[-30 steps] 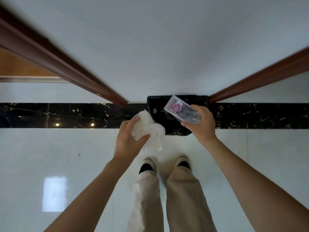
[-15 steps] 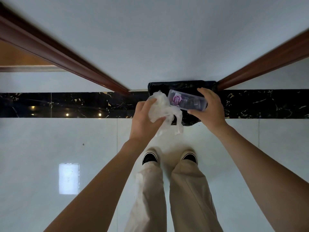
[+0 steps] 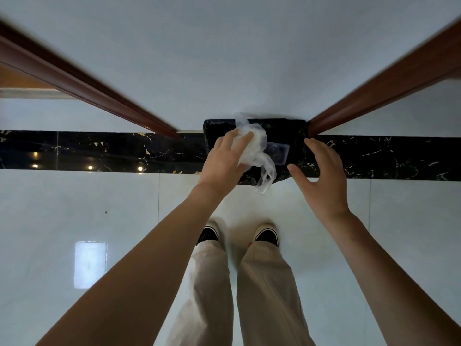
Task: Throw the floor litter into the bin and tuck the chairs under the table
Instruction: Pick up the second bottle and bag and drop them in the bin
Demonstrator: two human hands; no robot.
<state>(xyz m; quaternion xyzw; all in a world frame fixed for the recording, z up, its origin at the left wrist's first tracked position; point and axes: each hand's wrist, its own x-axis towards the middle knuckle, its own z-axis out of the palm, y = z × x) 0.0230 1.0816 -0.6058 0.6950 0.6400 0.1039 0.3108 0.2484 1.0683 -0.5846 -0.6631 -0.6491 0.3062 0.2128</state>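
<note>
A bin lined with a black bag stands on the floor against the white wall. My left hand reaches over its mouth, fingers curled round a crumpled clear plastic bag whose tail hangs past the bin's near rim. A clear plastic packet lies inside the bin just right of that bag. Over the right side of the bin my right hand hovers, fingers spread, holding nothing.
Brown wooden trims run down the wall on both sides of the bin, one to the left and one to the right. A black marble strip crosses the glossy white floor. My shoes stand close to the bin.
My right hand let go of the clear packet, which dropped into the bin, and its fingers opened. My left hand carried the crumpled bag forward over the bin.
</note>
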